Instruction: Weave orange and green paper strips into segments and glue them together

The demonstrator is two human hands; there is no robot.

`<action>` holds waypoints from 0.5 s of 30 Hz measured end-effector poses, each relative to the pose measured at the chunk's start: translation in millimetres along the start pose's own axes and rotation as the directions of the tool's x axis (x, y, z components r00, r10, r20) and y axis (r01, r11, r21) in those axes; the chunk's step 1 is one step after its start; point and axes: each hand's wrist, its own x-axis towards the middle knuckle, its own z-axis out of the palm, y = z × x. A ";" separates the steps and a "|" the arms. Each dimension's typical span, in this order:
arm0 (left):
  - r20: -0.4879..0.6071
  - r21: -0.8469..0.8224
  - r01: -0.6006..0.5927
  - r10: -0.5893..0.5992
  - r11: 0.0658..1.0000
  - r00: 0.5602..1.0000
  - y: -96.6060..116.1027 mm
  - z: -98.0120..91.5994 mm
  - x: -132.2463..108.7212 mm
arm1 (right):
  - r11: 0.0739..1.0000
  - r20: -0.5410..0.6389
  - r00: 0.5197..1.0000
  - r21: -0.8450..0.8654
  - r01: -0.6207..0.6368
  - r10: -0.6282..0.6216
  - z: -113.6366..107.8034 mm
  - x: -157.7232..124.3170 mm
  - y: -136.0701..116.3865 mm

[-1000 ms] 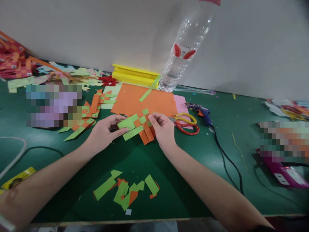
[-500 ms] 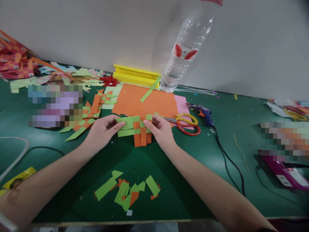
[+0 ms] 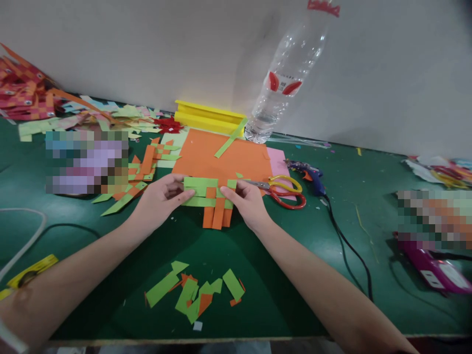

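a woven piece of green and orange paper (image 3: 211, 192) was held up between the fingertips of both hands.
the left hand (image 3: 160, 196) pinched the ends of its green strips, thumb in front, other fingers bent behind; the right hand (image 3: 249, 200) gripped its other side, thumb pressed flat on the weave, fingers curled at the back. orange strips hung below and between the two thumbs. both forearms slanted inward, wrists well apart. just beyond the fingertips lay an orange sheet (image 3: 202, 152); scissors (image 3: 269, 187) sat just right of the right fingers, a blue glue gun (image 3: 311, 174) farther right. other woven pieces (image 3: 147, 160) were left of and beyond the left fingers, and paper scraps (image 3: 186, 295) lay nearer the body than either hand.
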 end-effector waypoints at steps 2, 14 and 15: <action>-0.009 -0.098 0.023 -0.024 0.995 1.000 -1.6 -0.2 1.2 | 0.998 0.072 0.997 0.067 -0.005 0.000 -0.4 -0.4 -1.9; 0.127 -0.677 0.298 -0.292 0.673 0.948 -5.3 2.3 6.5 | 0.910 0.142 0.987 0.394 -0.129 0.079 -7.5 10.7 0.4; 0.138 -0.693 0.306 -0.296 0.653 0.945 -5.6 1.9 6.9 | 0.918 0.157 0.986 0.380 -0.110 0.053 -7.2 9.6 0.4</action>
